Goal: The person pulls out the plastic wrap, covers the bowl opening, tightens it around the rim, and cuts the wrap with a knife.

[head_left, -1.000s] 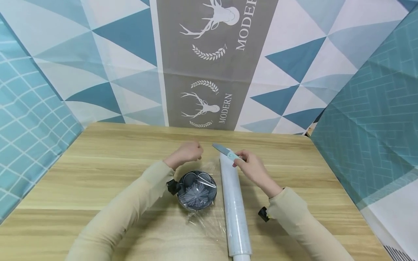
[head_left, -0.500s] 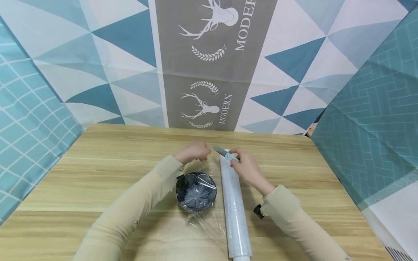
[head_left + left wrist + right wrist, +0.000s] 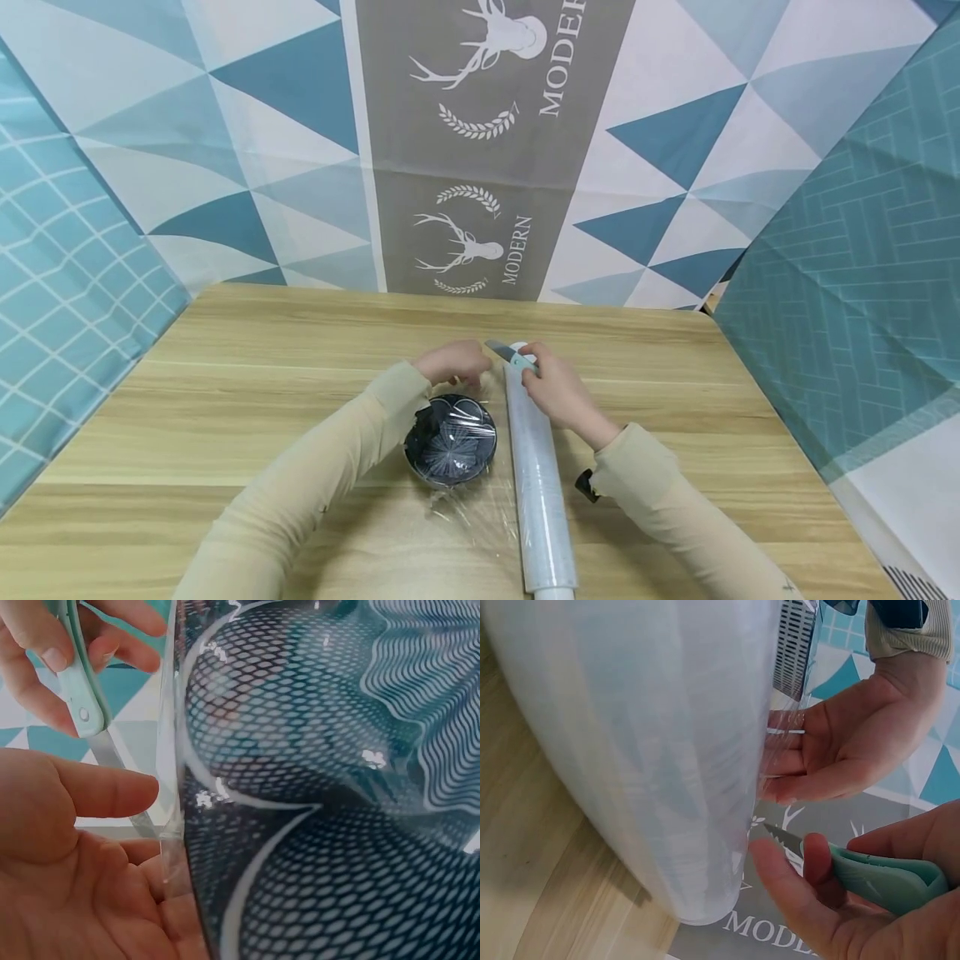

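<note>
As the right hand (image 3: 558,388) is gripping the knife (image 3: 512,356), I'm worrying that a slip could cut the left hand (image 3: 453,363), lying uncurled against the cling film (image 3: 480,508).

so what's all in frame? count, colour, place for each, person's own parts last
bowl: 1, dark blue-black with pale patterning, mid-table
film roll: 1, whitish, lengthwise right of the bowl
loose film: count unclear, clear, over the bowl and towards the roll
knife: 1, mint handle, grey blade, at the roll's far end
table: 1, light wood grain, under everything
backdrop: 1, blue-white triangles, grey deer strip, behind the table
side cloths: 2, light-blue grid left, teal herringbone right
wrist devices: 2, black, one per wrist
sleeves: 2, cream, both forearms
hands: 2, bare; left hand touching film beyond the bowl, right hand holding the knife
</note>
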`<action>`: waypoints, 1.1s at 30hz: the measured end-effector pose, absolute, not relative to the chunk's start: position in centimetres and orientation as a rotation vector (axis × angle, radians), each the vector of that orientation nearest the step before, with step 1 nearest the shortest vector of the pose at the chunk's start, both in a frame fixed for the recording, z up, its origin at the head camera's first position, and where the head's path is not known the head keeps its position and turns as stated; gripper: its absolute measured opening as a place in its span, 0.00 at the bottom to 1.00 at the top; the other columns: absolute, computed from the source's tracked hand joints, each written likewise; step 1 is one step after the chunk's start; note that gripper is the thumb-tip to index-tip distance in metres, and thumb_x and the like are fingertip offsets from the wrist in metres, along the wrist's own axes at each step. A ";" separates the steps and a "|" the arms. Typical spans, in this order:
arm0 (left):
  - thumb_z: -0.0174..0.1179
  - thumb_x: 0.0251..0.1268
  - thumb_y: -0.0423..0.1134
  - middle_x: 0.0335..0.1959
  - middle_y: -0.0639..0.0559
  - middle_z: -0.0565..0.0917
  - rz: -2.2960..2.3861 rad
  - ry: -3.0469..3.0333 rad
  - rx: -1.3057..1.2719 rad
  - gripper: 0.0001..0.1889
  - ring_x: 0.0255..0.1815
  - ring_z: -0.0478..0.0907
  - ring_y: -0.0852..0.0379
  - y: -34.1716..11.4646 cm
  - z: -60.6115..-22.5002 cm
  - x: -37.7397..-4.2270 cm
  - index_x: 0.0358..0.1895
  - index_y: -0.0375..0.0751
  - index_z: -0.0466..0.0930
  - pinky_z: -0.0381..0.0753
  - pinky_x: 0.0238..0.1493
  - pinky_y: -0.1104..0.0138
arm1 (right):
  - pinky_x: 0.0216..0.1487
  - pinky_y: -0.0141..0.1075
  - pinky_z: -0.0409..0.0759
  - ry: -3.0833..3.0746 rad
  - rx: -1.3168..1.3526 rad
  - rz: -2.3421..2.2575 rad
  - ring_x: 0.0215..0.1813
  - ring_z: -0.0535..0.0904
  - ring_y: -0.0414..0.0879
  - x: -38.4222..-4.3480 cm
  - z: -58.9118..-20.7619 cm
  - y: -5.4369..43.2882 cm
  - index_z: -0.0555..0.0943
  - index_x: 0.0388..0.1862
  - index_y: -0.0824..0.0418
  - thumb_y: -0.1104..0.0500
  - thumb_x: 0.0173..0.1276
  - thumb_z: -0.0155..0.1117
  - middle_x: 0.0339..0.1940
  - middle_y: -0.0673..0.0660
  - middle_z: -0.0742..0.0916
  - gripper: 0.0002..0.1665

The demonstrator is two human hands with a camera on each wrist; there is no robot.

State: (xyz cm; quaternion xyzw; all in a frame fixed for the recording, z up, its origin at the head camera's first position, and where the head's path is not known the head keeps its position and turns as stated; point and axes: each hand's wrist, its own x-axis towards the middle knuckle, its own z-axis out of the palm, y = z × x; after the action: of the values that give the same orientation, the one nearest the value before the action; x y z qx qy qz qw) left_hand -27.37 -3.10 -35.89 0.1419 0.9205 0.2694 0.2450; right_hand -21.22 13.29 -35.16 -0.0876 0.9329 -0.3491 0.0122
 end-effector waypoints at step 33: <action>0.45 0.58 0.30 0.10 0.55 0.70 0.674 2.592 0.538 0.12 0.10 0.63 0.63 -2.4 -35.5 -27.0 0.21 0.35 0.76 0.57 0.12 0.75 | 0.25 0.38 0.75 3.077 -0.575 -0.586 0.28 0.76 0.49 -20.8 -34.5 11.5 0.76 0.43 0.67 0.67 0.59 0.53 0.32 0.60 0.83 0.13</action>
State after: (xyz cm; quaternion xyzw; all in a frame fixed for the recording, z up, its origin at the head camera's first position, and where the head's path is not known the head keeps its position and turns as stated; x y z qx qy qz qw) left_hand -26.95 -2.38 -35.51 0.1929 0.9290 0.2414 0.2036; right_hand -20.77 11.50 -34.53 -0.1804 0.9660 -0.1839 -0.0213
